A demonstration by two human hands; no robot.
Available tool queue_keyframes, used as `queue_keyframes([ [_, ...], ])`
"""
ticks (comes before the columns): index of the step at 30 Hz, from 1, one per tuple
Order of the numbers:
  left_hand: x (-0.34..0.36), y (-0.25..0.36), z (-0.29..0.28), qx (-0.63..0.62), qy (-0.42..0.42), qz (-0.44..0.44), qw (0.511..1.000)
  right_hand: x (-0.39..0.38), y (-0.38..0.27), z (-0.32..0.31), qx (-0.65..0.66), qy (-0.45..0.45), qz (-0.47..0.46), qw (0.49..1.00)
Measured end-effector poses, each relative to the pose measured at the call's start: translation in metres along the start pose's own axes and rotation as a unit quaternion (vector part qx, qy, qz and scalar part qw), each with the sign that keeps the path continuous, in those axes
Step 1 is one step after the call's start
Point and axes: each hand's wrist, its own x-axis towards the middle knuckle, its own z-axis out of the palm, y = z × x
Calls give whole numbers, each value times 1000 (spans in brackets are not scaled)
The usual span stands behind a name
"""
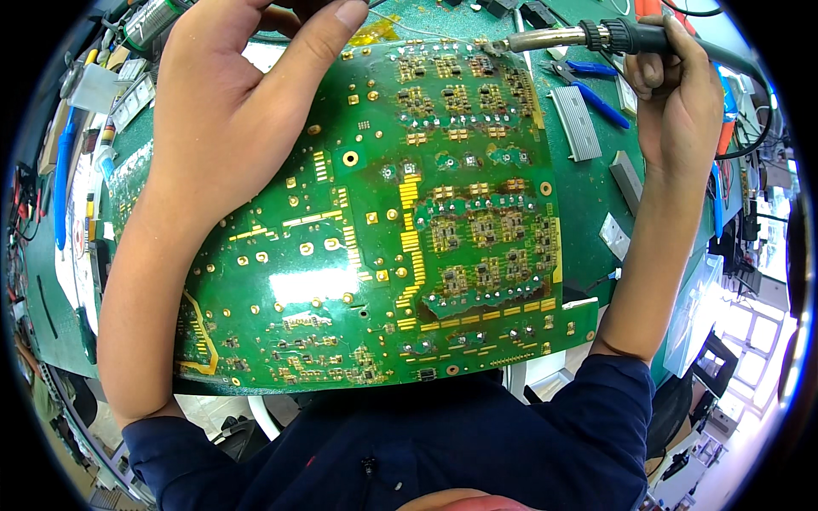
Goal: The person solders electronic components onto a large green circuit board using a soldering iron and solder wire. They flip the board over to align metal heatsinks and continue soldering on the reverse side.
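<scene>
A large green circuit board [332, 200] lies in front of me, with gold pads and darkened, flux-stained patches on its right side. My right hand [677, 94] is closed around the handle of a soldering iron [609, 36], whose tip points left at the board's far right edge. Over the far left part of the board, my left hand [234, 111] has its thumb pressed toward the fingers, which the top edge partly cuts off. From that thumb tip a thin pale strand of solder wire [417, 25] runs toward the iron's tip.
To the board's right lie blue-handled cutters [601, 102], a ribbed metal heat sink [576, 123] and a grey bar [626, 180]. The iron's black cable [763, 128] loops at far right. A blue tool [63, 183] and a metal cylinder [152, 24] are on the left.
</scene>
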Motion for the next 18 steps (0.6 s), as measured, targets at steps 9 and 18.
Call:
queue_keyframes([
  [9,2,11,2,32,8,15,999,2,2,-5,28,-12,-1,1000],
  [18,2,10,1,33,3,16,999,2,1,-7,27,-18,-9,999],
])
